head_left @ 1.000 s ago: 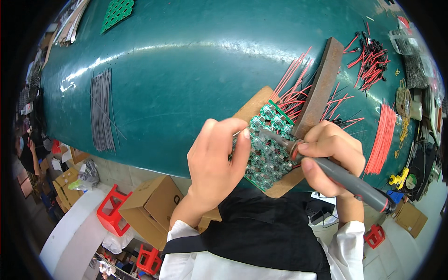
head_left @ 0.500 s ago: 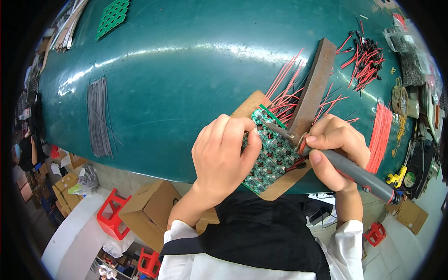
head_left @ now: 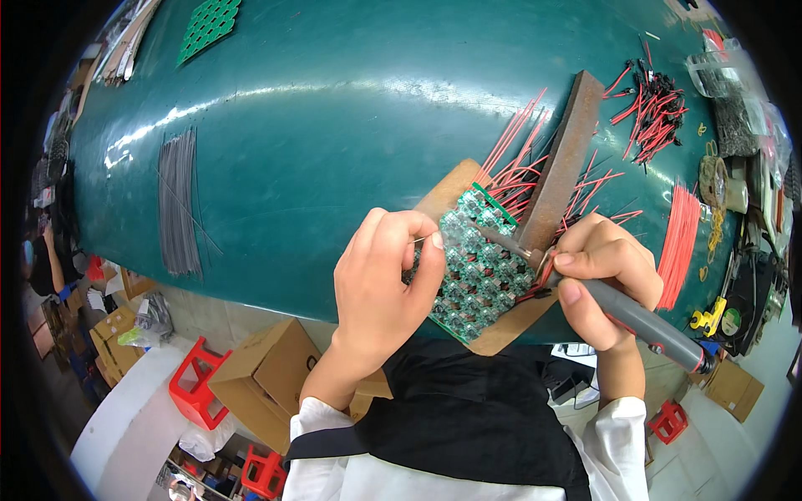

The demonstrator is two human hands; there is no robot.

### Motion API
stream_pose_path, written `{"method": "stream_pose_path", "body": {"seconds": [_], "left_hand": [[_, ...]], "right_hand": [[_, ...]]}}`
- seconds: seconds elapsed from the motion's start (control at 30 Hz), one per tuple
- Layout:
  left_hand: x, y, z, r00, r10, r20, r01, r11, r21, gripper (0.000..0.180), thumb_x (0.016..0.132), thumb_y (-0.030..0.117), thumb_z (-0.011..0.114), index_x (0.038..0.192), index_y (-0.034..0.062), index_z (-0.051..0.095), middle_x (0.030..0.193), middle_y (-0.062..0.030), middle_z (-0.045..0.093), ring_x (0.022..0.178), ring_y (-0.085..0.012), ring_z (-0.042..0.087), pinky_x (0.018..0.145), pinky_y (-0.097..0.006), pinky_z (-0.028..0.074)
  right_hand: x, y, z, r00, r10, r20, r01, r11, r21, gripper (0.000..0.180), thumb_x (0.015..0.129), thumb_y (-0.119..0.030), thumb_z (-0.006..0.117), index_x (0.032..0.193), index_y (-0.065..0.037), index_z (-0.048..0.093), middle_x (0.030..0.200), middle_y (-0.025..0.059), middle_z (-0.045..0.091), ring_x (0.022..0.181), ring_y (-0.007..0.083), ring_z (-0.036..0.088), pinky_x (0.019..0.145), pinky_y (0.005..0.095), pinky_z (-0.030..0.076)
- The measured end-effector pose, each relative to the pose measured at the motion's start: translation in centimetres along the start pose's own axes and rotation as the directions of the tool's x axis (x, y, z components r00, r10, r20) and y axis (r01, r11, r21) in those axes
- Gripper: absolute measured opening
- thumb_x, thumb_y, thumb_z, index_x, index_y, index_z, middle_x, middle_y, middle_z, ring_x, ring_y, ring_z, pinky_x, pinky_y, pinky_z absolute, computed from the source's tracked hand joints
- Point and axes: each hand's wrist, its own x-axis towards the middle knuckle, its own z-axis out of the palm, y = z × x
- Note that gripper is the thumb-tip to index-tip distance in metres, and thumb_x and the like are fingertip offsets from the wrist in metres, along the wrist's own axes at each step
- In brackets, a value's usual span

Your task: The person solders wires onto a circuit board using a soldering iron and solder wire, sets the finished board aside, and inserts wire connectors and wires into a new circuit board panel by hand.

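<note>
A panel of small green circuit boards point(head_left: 478, 284) lies tilted on a brown board point(head_left: 504, 331) in front of me. My right hand point(head_left: 608, 280) grips a grey soldering iron point(head_left: 647, 321), its metal tip pointing left over the panel's upper part. Whether the tip touches is hard to see. At the panel's left edge, my left hand point(head_left: 380, 280) pinches a thin wire point(head_left: 420, 240) that looks like solder wire, between thumb and forefinger. Red and black wires point(head_left: 511, 177) fan out from the panel's far edge, beneath a rusty metal bar point(head_left: 561, 159).
Black wires point(head_left: 178, 204) lie bundled on the green table point(head_left: 292, 175) at left. Red wires point(head_left: 678, 242) and a pile of red-black leads point(head_left: 656, 117) are at right. Another green panel point(head_left: 207, 30) sits far left. Cardboard boxes point(head_left: 267, 380) and red stools point(head_left: 199, 384) stand below the table's near edge.
My left hand has drawn back a little to the left, away from the iron's tip. My right hand keeps the soldering iron over the panel, almost unmoved.
</note>
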Motion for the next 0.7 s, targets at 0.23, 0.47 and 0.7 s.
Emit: {"method": "stream_pose_path", "body": {"seconds": [0.23,0.47,0.7], "left_hand": [[-0.2,-0.6,0.3,0.998,0.003,0.058,-0.002,1.000,-0.030,0.009,0.081,0.006,0.067,0.084,0.0107,0.060,0.067,-0.0008,0.045,0.056,-0.0166,0.048,0.051,-0.032,0.039],[-0.1,-0.4,-0.3,0.999,-0.016,0.043,0.016,1.000,-0.013,0.008,0.081,0.007,0.068,0.081,0.0111,0.061,0.066,-0.0004,0.044,0.054,-0.0155,0.047,0.049,-0.032,0.038],[0.6,0.1,-1.7,0.999,-0.036,0.010,0.036,0.999,0.005,0.006,0.084,0.004,0.067,0.086,0.0080,0.063,0.071,-0.0012,0.051,0.053,-0.0129,0.046,0.049,-0.029,0.040]], "right_hand": [[0.5,-0.2,0.9,0.994,0.027,0.104,-0.017,0.996,-0.087,0.015,0.071,0.005,0.067,0.085,0.003,0.064,0.070,0.0101,0.062,0.063,0.0209,0.061,0.058,0.0315,0.050],[0.3,0.1,1.1,0.994,0.041,0.102,-0.038,0.999,-0.027,0.015,0.071,0.004,0.067,0.086,0.003,0.065,0.070,0.0104,0.063,0.065,0.0214,0.062,0.061,0.0312,0.051],[0.0,-0.1,1.0,0.994,0.059,0.089,-0.053,0.997,-0.060,0.012,0.074,0.004,0.068,0.086,0.003,0.065,0.071,0.0112,0.064,0.066,0.0206,0.063,0.061,0.0299,0.050]]}}
